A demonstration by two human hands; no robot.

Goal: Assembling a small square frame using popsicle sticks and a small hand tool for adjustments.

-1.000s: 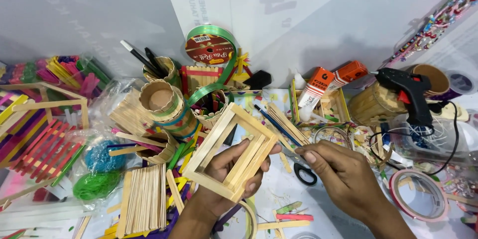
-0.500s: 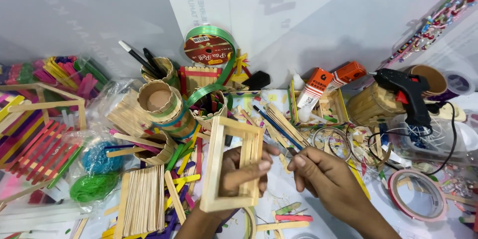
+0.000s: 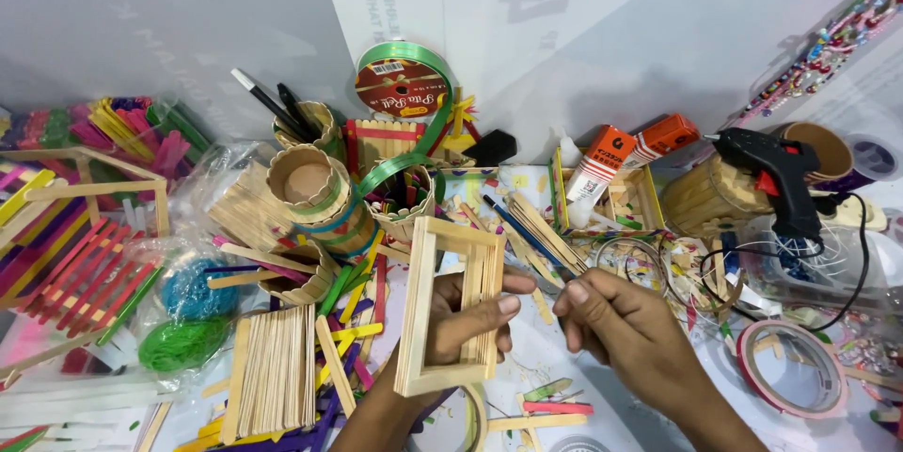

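My left hand (image 3: 458,325) grips a rectangular frame of plain wooden craft sticks (image 3: 425,311), holding it upright with the fingers through its opening and the thumb across its right side. My right hand (image 3: 621,325) is just right of the frame, fingers curled, pinching what looks like thin sticks (image 3: 538,237) that reach up and left; I cannot tell whether it grips them. Both hands hover over a cluttered craft table.
A stack of plain sticks (image 3: 273,367) lies at lower left. Stick-covered cups (image 3: 310,193) and a green ribbon spool (image 3: 400,85) stand behind. A black glue gun (image 3: 776,179), glue tubes (image 3: 602,165), tape roll (image 3: 790,367) and coloured stick structures (image 3: 75,264) surround.
My left hand has turned the frame from a slanted pose to upright, edge toward me. My right hand has drawn slightly closer to the frame.
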